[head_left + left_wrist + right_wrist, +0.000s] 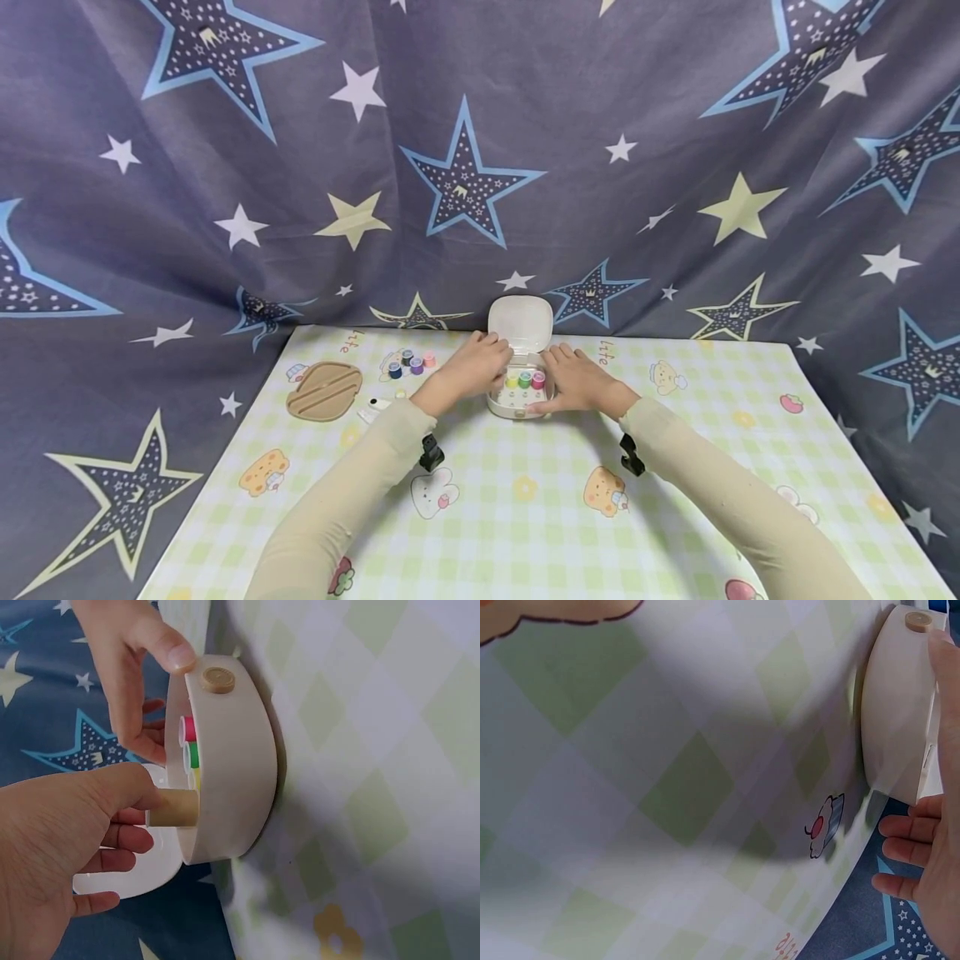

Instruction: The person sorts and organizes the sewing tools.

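On grn-check tbl (510, 542), box (236, 765) w/ starry curtain (558, 117) behind.

Checked table (495, 542) bears white case (508, 412), brown tray (324, 393), small coloured spools (417, 367)

The left hand (477, 365) is at one side of an open box (507, 412); the right hand (576, 382) holds the other. Inside are three cylinders (525, 380). Four loose cylinders (416, 367) stand near a brown tray (325, 392).

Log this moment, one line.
Left hand: pinches tan cylinder at white box; right hand: holds box; lid: open; inside: yellow, green, pink cylinders
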The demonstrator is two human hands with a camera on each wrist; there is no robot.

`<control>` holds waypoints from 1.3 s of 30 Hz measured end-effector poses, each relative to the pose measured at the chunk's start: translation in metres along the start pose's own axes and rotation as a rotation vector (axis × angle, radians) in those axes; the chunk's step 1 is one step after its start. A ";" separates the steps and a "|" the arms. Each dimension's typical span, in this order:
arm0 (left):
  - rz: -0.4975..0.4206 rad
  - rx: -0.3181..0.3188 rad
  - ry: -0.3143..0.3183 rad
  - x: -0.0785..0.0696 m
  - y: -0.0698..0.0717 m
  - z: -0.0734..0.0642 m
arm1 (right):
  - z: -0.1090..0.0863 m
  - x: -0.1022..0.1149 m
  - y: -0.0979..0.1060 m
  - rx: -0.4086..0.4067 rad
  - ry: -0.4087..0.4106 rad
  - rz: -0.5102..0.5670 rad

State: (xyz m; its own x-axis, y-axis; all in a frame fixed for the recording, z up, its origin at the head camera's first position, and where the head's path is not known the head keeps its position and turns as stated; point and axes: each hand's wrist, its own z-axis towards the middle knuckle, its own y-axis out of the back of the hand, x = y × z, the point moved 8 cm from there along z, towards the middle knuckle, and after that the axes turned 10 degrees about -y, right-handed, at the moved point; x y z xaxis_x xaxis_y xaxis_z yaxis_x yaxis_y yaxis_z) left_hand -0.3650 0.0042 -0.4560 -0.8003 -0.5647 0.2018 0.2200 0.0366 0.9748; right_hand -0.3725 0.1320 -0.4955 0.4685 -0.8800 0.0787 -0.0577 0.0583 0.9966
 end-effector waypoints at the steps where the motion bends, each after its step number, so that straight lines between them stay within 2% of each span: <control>1: 0.005 0.002 -0.002 -0.001 -0.001 0.001 | 0.000 0.000 0.000 -0.002 0.000 -0.001; 10: 0.056 0.033 -0.005 -0.005 -0.005 0.003 | 0.001 -0.002 -0.002 -0.010 -0.004 0.002; 19: 0.065 0.020 -0.006 -0.003 -0.013 0.002 | 0.002 -0.002 -0.002 -0.012 0.002 0.002; 30: 0.041 0.035 0.003 -0.003 -0.022 0.003 | 0.002 -0.001 -0.002 -0.005 0.000 0.003; 39: 0.057 0.058 0.014 0.000 -0.026 0.004 | 0.002 -0.001 -0.003 -0.004 -0.001 -0.002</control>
State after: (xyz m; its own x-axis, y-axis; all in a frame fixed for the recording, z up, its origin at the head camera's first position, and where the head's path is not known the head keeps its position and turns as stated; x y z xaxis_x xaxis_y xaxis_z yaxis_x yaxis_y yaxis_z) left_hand -0.3728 0.0067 -0.4812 -0.7794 -0.5718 0.2560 0.2318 0.1164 0.9658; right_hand -0.3749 0.1320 -0.4983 0.4675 -0.8807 0.0764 -0.0535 0.0580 0.9969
